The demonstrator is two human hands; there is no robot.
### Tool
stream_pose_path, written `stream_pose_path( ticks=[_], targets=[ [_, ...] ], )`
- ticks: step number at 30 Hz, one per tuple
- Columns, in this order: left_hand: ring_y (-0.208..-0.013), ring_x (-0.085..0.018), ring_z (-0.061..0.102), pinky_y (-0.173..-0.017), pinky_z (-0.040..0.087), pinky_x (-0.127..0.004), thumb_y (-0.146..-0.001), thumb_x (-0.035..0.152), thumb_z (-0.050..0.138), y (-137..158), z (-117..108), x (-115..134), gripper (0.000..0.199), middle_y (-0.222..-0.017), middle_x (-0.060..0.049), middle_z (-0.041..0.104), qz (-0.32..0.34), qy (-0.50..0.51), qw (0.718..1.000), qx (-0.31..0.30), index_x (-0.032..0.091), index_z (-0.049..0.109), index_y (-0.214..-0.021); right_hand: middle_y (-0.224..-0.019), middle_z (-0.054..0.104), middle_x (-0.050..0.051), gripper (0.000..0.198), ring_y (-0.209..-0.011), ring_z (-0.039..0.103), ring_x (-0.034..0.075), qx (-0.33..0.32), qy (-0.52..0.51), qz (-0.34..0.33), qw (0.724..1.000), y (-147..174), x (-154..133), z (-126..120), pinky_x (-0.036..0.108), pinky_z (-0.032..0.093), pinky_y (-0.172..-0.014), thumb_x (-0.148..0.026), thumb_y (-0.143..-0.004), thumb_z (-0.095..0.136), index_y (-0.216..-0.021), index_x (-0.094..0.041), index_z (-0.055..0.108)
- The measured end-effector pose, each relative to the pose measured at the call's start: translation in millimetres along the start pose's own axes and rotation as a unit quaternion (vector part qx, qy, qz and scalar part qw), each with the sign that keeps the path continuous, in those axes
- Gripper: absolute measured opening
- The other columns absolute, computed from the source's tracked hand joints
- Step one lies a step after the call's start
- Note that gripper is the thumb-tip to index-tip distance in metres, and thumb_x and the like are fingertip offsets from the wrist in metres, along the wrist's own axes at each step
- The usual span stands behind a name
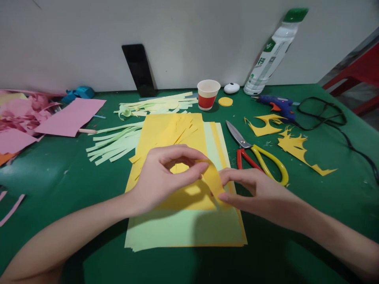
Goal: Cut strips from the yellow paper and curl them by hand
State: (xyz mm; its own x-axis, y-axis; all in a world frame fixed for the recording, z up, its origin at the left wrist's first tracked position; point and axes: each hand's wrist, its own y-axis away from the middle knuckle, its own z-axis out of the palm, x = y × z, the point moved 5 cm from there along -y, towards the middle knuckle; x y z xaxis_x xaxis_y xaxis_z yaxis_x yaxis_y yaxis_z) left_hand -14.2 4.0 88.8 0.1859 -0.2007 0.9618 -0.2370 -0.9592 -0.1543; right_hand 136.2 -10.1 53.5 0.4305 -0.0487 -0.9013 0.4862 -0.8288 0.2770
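Observation:
Between my two hands is a curved yellow paper strip [213, 179], raised over a stack of paper. My left hand [174, 173] pinches its upper end between thumb and fingers. At the lower right end, the thumb and fingertips of my right hand [251, 189] close on the same strip. Beneath lie a yellow sheet [171, 124] and pale green sheets [177, 230]. Several thin yellow cut pieces [185, 130] rest on the yellow sheet. Just beyond my right hand lie scissors [242, 144] with red and yellow handles, blades slightly apart.
Fringed green paper [121, 144] lies left of the stack. Behind stand a paper cup [207, 94], a phone [139, 71] and a leaning bottle [272, 55]. A blue glue gun [276, 104] with its cord and yellow scraps [299, 148] lie right; pink paper [71, 116] lies left.

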Motion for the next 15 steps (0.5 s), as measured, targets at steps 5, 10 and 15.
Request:
stream_pose_path(
  ticks=[5,10,15],
  targets=[
    [-0.071,-0.009,0.059,-0.065,0.048,-0.019,-0.073,0.012,0.06,5.8,14.0,-0.8,0.008,-0.075,0.001,0.065,-0.007,0.058,0.996,-0.069,0.018,0.064,-0.07,-0.075,0.063,0.003,0.009,-0.072,0.058,0.018,-0.005,0.035,-0.048,0.998,0.0,-0.3,20.2,0.03,0.046,-0.066,-0.029,-0.069,0.058,-0.068,-0.02,0.059],
    [-0.068,-0.009,0.059,-0.065,0.047,-0.02,-0.073,0.012,0.06,9.6,19.1,-0.8,0.007,-0.073,0.0,0.065,-0.028,0.037,0.994,-0.1,0.017,0.064,-0.07,-0.072,0.06,0.002,0.011,-0.071,0.056,0.017,0.074,0.059,-0.101,0.99,5.2,-14.2,8.0,0.029,0.046,-0.062,-0.029,-0.068,0.061,-0.07,-0.021,0.054],
    [-0.063,-0.01,0.058,-0.06,0.046,-0.02,-0.072,0.015,0.059,10.1,24.0,-2.0,0.006,-0.07,-0.002,0.065,-0.03,-0.027,0.989,-0.144,0.014,0.065,-0.07,-0.068,0.059,0.0,0.007,-0.064,0.054,0.013,0.162,0.07,-0.165,0.97,15.6,-28.3,-6.8,0.026,0.044,-0.057,-0.025,-0.075,0.057,-0.07,-0.022,0.053]
  ],
)
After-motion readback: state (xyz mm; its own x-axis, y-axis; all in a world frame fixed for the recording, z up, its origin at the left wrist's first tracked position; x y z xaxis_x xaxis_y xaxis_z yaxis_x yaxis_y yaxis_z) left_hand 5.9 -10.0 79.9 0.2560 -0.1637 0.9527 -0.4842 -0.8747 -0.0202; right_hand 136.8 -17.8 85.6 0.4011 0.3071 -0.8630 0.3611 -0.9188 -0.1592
